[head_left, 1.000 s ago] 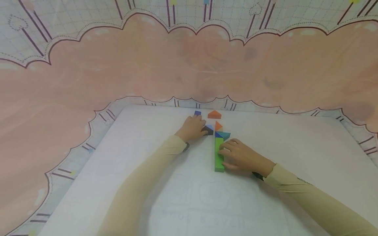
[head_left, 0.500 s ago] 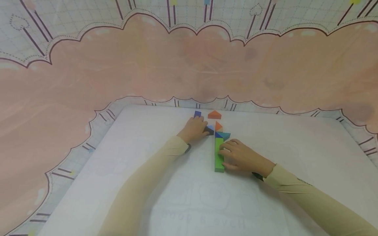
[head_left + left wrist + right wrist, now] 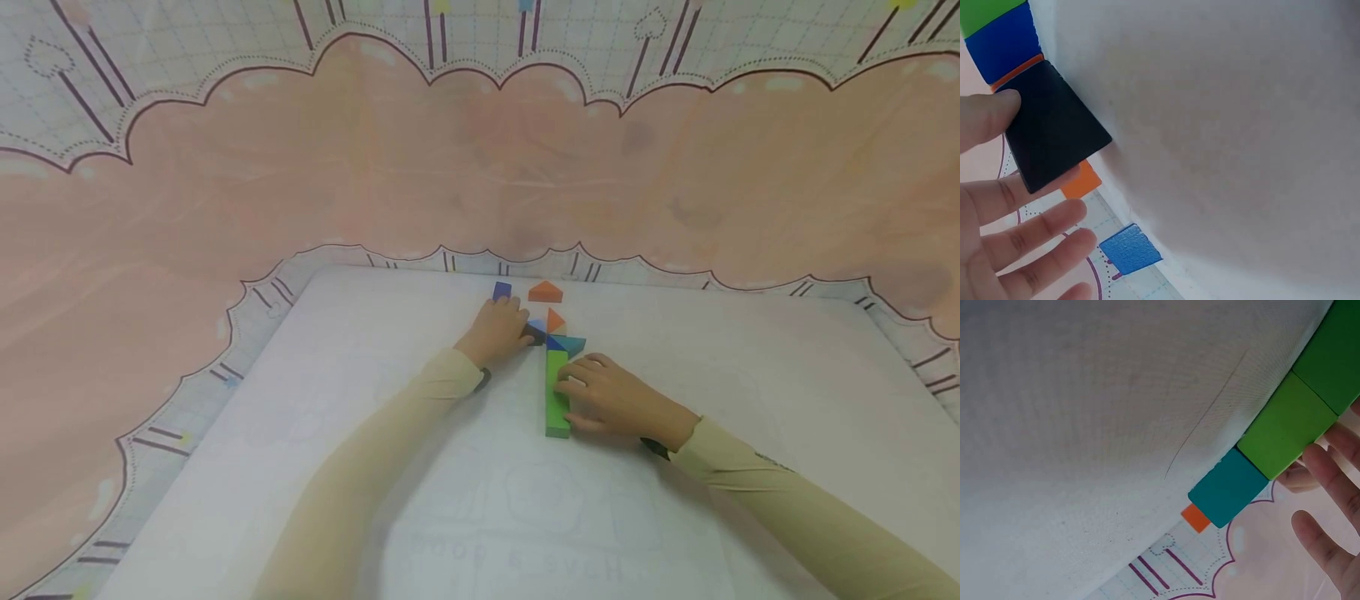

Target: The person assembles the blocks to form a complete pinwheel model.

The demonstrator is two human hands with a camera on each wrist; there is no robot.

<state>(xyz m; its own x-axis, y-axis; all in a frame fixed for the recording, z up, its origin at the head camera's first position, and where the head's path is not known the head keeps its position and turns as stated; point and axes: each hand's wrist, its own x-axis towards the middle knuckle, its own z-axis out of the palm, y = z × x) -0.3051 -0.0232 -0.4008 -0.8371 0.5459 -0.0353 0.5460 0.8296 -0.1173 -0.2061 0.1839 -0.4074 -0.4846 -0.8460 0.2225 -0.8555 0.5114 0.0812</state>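
your left hand (image 3: 493, 329) pinches the black block (image 3: 1057, 128), thumb on its near side and index finger tucked behind its edge, the other fingers loose. your right hand (image 3: 611, 396) rests its fingers on the green bar (image 3: 557, 408) from the right, with no clear wrap around it. the black block sits just left of the dark blue block (image 3: 555, 342), at the bar's far end. the teal block (image 3: 573, 343) lies to the right of the dark blue one, and the orange triangle (image 3: 555, 322) just beyond.

the step looks like fitting the black block against the others. slide it flat along the bench (image 3: 247, 433), with a light pinch so it does not tilt, and let your right hand steady the bar without shoving it. a hard push could knock the dark blue block out of line.

the head view shows a light blue piece (image 3: 537, 323) just beyond the black block, which the left wrist view does not. that view instead gives the thumb's placement and a thin orange edge between black and dark blue. the right wrist view alone clearly shows a seam (image 3: 1315, 392) dividing the green length in two.
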